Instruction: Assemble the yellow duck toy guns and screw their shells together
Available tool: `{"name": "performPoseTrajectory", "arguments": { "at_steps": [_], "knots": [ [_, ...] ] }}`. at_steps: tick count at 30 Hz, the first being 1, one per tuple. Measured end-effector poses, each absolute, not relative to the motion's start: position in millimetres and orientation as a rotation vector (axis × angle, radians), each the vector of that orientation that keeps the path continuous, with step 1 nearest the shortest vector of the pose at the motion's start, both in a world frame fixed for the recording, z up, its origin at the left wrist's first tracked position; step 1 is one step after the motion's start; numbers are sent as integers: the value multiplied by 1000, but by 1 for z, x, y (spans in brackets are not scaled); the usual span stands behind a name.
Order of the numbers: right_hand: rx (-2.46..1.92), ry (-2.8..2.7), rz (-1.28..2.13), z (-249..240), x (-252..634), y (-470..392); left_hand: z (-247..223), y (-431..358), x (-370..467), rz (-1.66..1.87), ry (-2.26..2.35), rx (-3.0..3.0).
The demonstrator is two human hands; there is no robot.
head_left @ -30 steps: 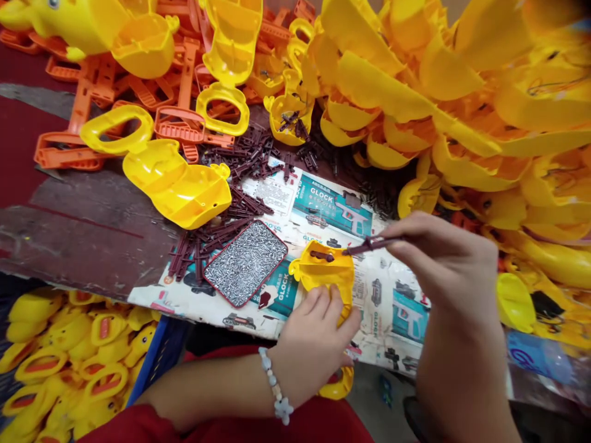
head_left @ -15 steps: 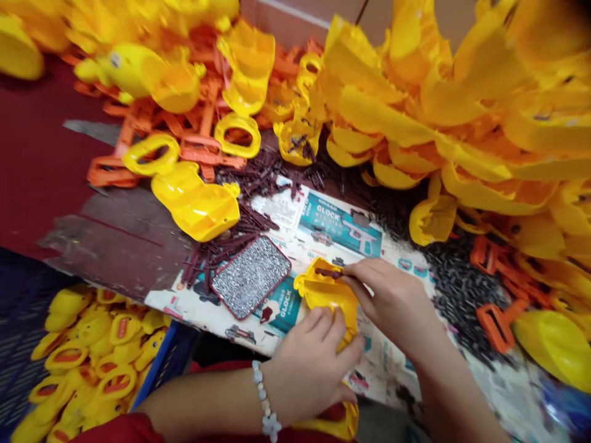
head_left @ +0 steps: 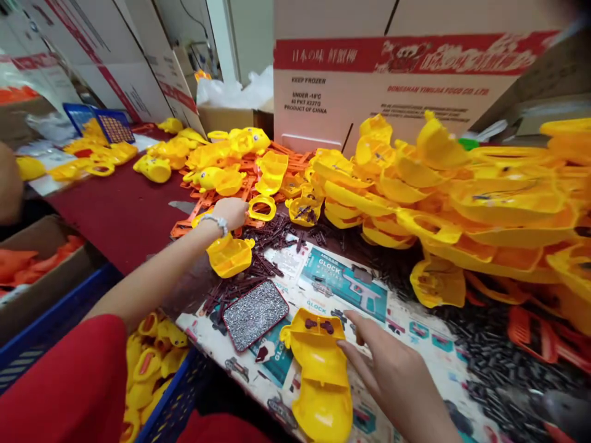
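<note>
A yellow duck-shaped shell half (head_left: 323, 375) lies hollow side up on the printed cardboard, with a dark brown part (head_left: 319, 325) in its upper end. Beside its right edge is my right hand (head_left: 381, 363), thumb and forefinger apart, holding nothing. My left hand (head_left: 231, 213) reaches out to the orange parts (head_left: 184, 226) near a yellow ring (head_left: 262, 208); its fingertips are hidden. Another yellow shell half (head_left: 229, 257) lies just below that hand. A red-rimmed tray of small silvery pieces (head_left: 256, 314) sits left of the nearer shell.
Stacked yellow shells (head_left: 503, 203) fill the right side, above black pieces (head_left: 498, 363). Brown parts (head_left: 272, 237) lie mid-table. A blue crate (head_left: 180, 394) of yellow ducks stands lower left. A cardboard box (head_left: 318, 98) rises behind. Another person's arm (head_left: 9, 184) shows far left.
My left hand has left the nearer shell and moved up and left to the orange parts. My right hand has let go of the brown part, now inside the shell. The view has tilted up.
</note>
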State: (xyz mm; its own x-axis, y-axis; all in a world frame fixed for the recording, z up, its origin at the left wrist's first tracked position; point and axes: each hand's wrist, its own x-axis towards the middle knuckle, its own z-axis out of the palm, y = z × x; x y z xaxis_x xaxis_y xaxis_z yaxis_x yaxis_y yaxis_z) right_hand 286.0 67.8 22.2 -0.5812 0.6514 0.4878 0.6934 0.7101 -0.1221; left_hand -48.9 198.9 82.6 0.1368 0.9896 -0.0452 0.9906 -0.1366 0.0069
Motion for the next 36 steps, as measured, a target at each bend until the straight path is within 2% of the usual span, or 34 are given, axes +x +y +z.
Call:
{"name": "performPoseTrajectory", "arguments": {
  "at_steps": [4,8,12,16,19,21,25,28,31,36],
  "knots": [
    [-997,-2420,-100,14,282,62,79,217,-59,-113,2054,2296],
    [-973,-2426,-53,12,280,58,77,205,-59,6,2010,2332],
    [-946,-2388,84,14,286,63,99,181,-66,254,1848,2388],
    [-942,-2228,370,28,286,58,110,121,-49,608,1589,2419],
    [-884,-1968,795,44,268,31,86,59,3,1130,1104,2297],
    [-798,-1733,975,50,252,9,62,22,46,1058,665,2355],
    [-1084,-1392,764,46,244,-29,27,-9,92,1155,442,2341],
    [-1429,-1652,581,37,262,-47,22,5,78,1191,708,2208],
    [-1497,-2104,654,29,273,-56,21,26,63,1060,1162,2168],
    [-1615,-2223,530,19,261,-56,3,36,85,852,1334,2263]
  ]
}}
